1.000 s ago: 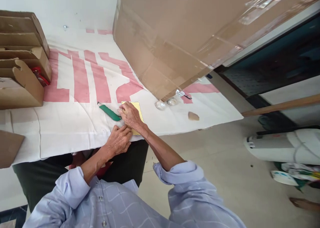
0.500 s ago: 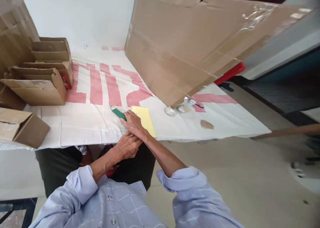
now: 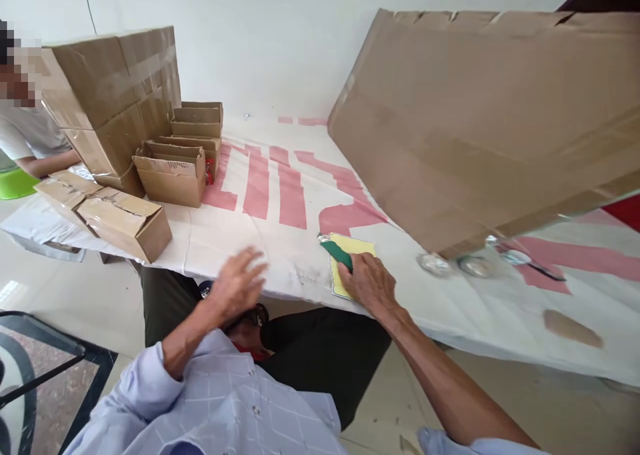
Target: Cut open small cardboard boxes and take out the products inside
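Note:
My right hand (image 3: pixel 371 283) rests on a yellow card (image 3: pixel 356 247) near the front edge of the white cloth with red letters (image 3: pixel 270 195). Its fingers close around a green-handled cutter (image 3: pixel 336 252) that lies across the card. My left hand (image 3: pixel 237 283) is blurred, lifted off the cloth at the table's front edge, fingers spread and holding nothing.
A large flattened cardboard sheet (image 3: pixel 480 128) leans over the right side of the table. Small cardboard boxes (image 3: pixel 125 218) and a taped carton (image 3: pixel 113 85) stand at the left. Another person (image 3: pixel 25 135) sits at far left. Tape rolls (image 3: pixel 435 264) lie under the sheet's edge.
The view swung left and up. My left hand left the card and lifted away to the left. My right hand slid onto the green cutter and closed on it.

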`<state>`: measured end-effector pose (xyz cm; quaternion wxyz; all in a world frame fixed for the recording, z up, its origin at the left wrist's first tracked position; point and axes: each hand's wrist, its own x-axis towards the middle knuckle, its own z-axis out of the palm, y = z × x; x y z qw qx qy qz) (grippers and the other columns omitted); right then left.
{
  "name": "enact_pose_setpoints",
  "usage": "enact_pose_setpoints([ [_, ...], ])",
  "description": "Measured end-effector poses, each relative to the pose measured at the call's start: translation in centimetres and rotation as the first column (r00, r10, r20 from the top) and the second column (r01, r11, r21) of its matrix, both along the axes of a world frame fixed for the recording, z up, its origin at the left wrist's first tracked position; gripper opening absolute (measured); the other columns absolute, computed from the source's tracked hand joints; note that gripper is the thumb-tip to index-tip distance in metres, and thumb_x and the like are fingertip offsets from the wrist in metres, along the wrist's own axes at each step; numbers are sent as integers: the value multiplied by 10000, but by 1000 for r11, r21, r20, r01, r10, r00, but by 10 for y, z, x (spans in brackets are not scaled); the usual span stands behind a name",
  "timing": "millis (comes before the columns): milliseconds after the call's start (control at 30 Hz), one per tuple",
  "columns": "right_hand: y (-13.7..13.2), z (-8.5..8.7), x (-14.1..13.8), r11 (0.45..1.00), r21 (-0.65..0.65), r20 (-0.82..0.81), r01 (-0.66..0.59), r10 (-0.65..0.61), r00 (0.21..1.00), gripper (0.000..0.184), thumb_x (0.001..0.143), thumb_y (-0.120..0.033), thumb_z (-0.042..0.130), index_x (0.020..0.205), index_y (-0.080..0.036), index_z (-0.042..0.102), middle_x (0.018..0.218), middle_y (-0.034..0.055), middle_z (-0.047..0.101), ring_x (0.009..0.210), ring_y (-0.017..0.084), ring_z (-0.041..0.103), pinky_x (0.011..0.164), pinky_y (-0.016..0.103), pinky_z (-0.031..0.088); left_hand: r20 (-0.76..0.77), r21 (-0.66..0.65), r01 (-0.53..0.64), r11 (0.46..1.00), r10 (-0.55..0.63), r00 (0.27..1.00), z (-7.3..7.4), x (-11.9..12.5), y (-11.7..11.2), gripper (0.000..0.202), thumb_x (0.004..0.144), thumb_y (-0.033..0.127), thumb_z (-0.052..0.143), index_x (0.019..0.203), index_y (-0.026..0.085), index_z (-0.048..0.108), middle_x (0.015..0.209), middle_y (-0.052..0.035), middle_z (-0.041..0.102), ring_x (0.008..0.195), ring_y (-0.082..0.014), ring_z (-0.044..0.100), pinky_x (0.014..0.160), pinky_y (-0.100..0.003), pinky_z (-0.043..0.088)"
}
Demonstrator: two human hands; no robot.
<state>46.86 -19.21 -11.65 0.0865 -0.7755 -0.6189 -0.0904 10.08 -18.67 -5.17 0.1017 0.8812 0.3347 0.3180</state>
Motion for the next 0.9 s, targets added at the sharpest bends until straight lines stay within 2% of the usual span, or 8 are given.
enact_pose_setpoints([
  [67,0,-3,2,1000,26,10,-12,11,1000,249,1043,-291,609,1143,-119,759,1103,196,726,1057,331,641,830,394,480,163,101,-300,949,282,945,33,-59,23,292,1022,248,664,1300,246,753,1463,-164,719,1510,-354,591,1274,-617,461],
  [167,2,-6,-1,999,27,12,-19,19,1000,277,1045,-305,590,1152,-110,755,1103,208,717,1051,346,638,834,417,489,231,138,-667,733,631,741,78,-145,53,283,999,314,688,1254,226,773,1480,-171,692,1557,-394,509,1327,-664,345],
  [233,6,-8,-6,1000,25,-6,-19,19,1000,299,1043,-298,570,1176,-99,749,1109,216,712,1054,352,634,840,422,488,162,88,-791,606,775,611,94,-186,66,343,947,404,752,1233,217,789,1557,-199,644,1592,-469,435,1306,-726,306],
  [300,12,-9,-14,999,42,-41,-28,30,999,316,1039,-292,555,1204,-100,743,1112,209,709,1050,346,627,857,420,484,84,19,-826,563,822,563,96,-208,72,339,942,439,745,1193,218,805,1554,-205,653,1564,-490,461,1285,-735,309],
  [467,27,-10,-50,990,113,-157,-82,99,983,346,1037,-306,523,1234,-124,741,1127,186,710,1060,331,614,887,411,475,46,21,-790,612,789,613,80,-182,59,356,1029,444,608,1171,203,828,1490,-207,713,1477,-456,572,1250,-706,358],
  [667,34,-7,-83,988,116,-208,-99,121,971,348,1037,-306,510,1216,-125,748,1125,189,720,1060,333,607,894,418,475,91,17,-513,858,510,855,72,-124,21,313,1003,447,688,1217,254,810,1429,-140,763,1333,-356,697,1197,-581,475],
  [767,30,-5,-82,990,110,-213,-90,112,971,352,1035,-308,511,1216,-124,749,1142,201,720,1077,343,607,909,435,483,274,-27,-572,820,557,784,76,-137,31,362,947,437,712,1243,243,786,1439,-140,741,1358,-341,681,1212,-556,486],
  [900,25,2,-83,975,205,-306,-88,149,940,381,1018,-332,525,1246,-121,747,1192,222,724,1139,372,620,980,506,516,351,-441,-449,778,609,711,74,-159,65,531,808,588,758,1181,210,765,1261,-155,784,1207,-372,744,1031,-523,607],
])
